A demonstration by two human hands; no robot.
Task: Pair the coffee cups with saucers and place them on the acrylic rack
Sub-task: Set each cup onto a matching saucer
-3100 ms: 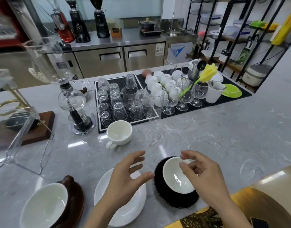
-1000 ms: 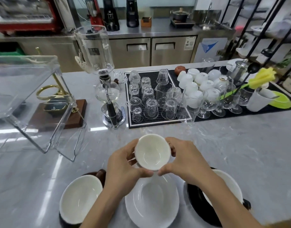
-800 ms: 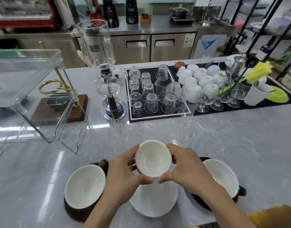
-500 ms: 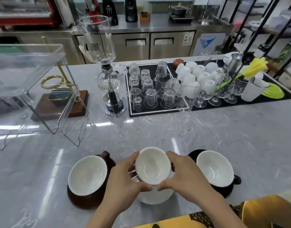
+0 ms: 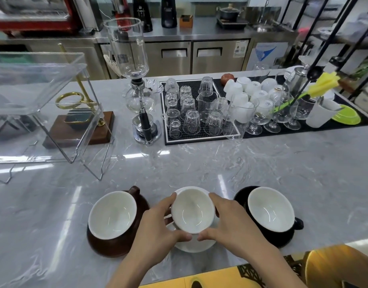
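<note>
A white coffee cup (image 5: 192, 210) is gripped from both sides by my left hand (image 5: 156, 229) and my right hand (image 5: 231, 227), right over a white saucer (image 5: 196, 245) on the grey marble counter. Whether the cup rests on the saucer I cannot tell. To the left a brown cup with white inside (image 5: 112, 218) sits on a brown saucer (image 5: 108, 248). To the right a black cup with white inside (image 5: 270, 213) sits on a black saucer (image 5: 283, 239). The clear acrylic rack (image 5: 39, 96) stands at the far left of the counter.
A glass siphon brewer (image 5: 137, 90) stands behind the cups. A black mat with several upturned glasses (image 5: 191, 113) and white cups (image 5: 251, 90) runs along the back. A wooden base with a brass stand (image 5: 79, 125) sits behind the rack. A yellow chair (image 5: 334, 267) is below right.
Both hands took the white cup from the counter and brought it down over the white saucer. The view has shifted, so the three saucers now sit higher in frame.
</note>
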